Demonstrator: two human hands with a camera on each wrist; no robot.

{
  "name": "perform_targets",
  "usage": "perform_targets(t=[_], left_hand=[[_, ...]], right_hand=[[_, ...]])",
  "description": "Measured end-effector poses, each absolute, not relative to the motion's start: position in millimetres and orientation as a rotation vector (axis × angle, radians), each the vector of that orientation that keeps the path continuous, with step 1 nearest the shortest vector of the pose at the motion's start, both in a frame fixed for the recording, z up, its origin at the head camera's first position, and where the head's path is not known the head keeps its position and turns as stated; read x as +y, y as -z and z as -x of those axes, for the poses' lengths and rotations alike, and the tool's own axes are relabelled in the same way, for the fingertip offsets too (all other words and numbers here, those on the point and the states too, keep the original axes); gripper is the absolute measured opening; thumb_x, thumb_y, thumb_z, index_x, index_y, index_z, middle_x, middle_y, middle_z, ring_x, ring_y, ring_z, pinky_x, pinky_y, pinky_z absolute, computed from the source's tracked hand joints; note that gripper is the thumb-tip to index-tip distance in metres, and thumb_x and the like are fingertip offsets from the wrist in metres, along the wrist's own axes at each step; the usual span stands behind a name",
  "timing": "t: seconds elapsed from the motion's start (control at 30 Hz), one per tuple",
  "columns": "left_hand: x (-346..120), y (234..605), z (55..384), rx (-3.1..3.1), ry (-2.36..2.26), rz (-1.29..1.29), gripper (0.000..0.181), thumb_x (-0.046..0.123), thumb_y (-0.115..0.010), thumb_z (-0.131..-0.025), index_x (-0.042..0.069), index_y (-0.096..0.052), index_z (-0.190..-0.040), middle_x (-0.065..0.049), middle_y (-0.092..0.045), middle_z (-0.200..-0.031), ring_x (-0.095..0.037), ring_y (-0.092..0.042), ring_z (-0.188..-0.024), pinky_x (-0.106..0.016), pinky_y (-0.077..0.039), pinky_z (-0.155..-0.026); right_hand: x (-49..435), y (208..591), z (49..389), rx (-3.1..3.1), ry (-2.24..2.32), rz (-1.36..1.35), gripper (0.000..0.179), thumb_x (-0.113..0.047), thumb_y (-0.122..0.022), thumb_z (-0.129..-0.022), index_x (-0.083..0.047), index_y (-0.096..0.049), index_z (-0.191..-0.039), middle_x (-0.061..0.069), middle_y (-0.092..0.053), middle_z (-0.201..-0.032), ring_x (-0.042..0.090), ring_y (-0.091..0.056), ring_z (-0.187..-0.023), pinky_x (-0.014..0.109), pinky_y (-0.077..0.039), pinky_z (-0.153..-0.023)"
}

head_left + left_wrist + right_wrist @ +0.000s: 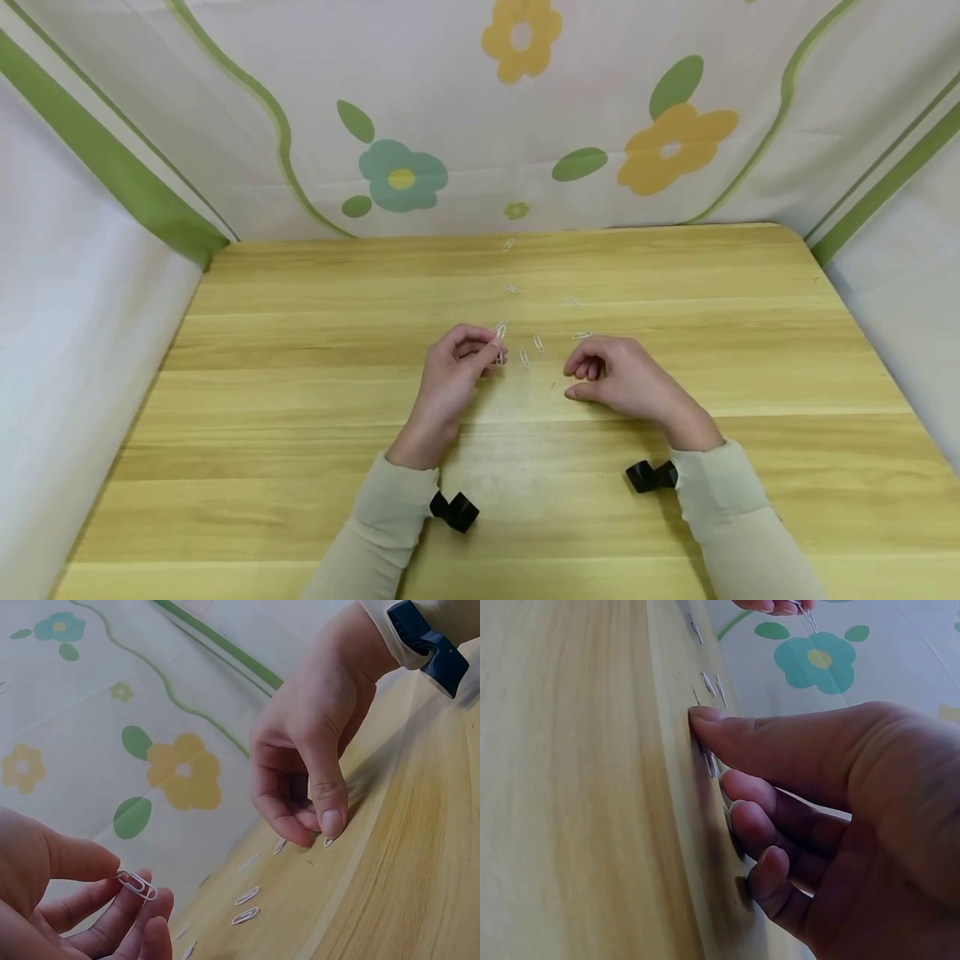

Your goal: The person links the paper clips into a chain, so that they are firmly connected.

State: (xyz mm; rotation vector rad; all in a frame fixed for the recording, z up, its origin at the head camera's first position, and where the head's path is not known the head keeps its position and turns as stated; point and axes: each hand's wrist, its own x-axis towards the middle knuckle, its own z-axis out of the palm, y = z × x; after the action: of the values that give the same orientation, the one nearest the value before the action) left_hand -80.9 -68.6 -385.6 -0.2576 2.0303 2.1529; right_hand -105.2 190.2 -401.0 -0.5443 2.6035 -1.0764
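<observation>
My left hand (455, 375) is raised over the table and pinches a white paper clip (137, 885) between thumb and forefinger; more clip wire shows at the fingertips in the head view. To its right, my right hand (618, 379) is low over the wood, its fingers loosely bent and its thumb apart from them. The thumb tip (705, 714) is right at the tabletop. A white clip (711, 763) lies between thumb and fingers in the right wrist view, partly hidden by the thumb. Two loose clips, one upright (524, 358) and one slanted (538, 343), lie between the hands.
Farther back on the wooden table (300, 400) are several more white clips, one near the back edge (508, 245). A floral curtain (465, 100) hangs behind the table, and white cloth (67, 317) borders the left side. Black wrist cameras (461, 512) are strapped at both cuffs.
</observation>
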Motion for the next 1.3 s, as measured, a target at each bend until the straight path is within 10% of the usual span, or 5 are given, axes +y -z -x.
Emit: perform_targets(t=[1.3], left_hand=[[-66.7, 386.8, 79.0, 2.017, -2.097, 0.292, 0.011, 0.013, -0.072, -0.104, 0.007, -0.072, -0.114, -0.006, -0.078, -0.103, -0.019, -0.071, -0.093, -0.038, -0.057, -0.086]], right_hand=[[188.1, 406.9, 103.4, 2.615, 0.997, 0.555, 0.015, -0.011, -0.087, -0.091, -0.017, -0.074, -0.086, -0.001, -0.067, -0.085, 0.014, -0.06, -0.075, 0.026, -0.052, -0.069]])
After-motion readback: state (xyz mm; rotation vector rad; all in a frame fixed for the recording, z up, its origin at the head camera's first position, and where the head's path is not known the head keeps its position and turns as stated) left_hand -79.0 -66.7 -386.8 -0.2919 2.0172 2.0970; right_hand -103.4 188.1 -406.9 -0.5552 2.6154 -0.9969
